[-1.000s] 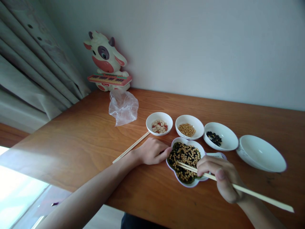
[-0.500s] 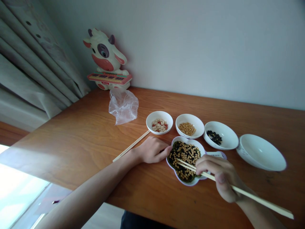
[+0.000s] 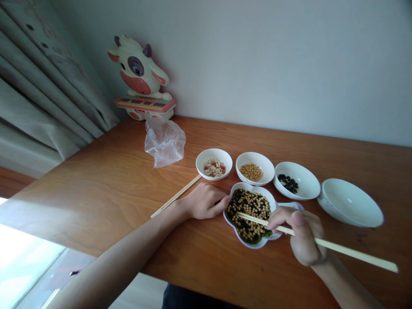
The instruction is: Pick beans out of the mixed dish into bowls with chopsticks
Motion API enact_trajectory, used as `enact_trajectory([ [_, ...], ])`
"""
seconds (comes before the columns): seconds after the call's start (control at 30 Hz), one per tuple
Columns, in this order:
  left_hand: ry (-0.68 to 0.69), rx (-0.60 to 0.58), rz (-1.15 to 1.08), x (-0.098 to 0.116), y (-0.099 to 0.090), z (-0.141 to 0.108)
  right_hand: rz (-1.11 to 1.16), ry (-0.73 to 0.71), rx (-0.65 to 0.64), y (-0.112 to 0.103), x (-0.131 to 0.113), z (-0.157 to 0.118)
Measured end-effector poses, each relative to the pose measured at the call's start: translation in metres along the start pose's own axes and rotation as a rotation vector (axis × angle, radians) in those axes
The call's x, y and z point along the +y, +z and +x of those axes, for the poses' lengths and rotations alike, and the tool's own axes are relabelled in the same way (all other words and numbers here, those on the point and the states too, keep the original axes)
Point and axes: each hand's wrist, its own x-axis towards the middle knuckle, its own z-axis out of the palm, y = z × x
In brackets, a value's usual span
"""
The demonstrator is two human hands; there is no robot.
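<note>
My right hand [image 3: 301,234] is closed around a pair of wooden chopsticks [image 3: 349,250]. Their tips dip into a mix of yellow soybeans, black beans and small green beans [image 3: 249,208] in a white flower-shaped dish [image 3: 231,222] with a purple rim. At the dish's left edge, my left hand [image 3: 206,201] lies on the table with its fingers curled, the thumb side gripping the rim; some fingertips are hidden. Behind the dish stand a bowl of pale seeds and reddish pieces [image 3: 214,167], a bowl of soybeans [image 3: 251,171] and a bowl of black beans [image 3: 288,183].
A white bowl [image 3: 350,204] with nothing visible in it sits at the right end of the row. Another pair of chopsticks [image 3: 175,196] lies left of my left hand. Farther back are a crumpled plastic bag [image 3: 165,143] and a cow toy with a keyboard [image 3: 141,81].
The chopsticks in my right hand have come closer together, with their tips shifted slightly left. My right thumb has risen. My left hand stays at the dish; the view has shifted slightly.
</note>
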Motion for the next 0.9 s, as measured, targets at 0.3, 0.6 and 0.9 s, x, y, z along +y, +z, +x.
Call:
enact_trajectory([
  [0.3, -0.005, -0.007, -0.001, 0.000, 0.000, 0.000, 0.058, 0.271, -0.039, -0.005, -0.005, 0.010],
  [0.6, 0.015, 0.010, -0.020, -0.003, 0.001, -0.001, 0.011, 0.283, 0.002, 0.001, -0.007, 0.010],
  [0.9, 0.008, -0.002, -0.015, -0.001, 0.000, 0.000, 0.096, 0.321, 0.026, 0.000, -0.008, 0.012],
])
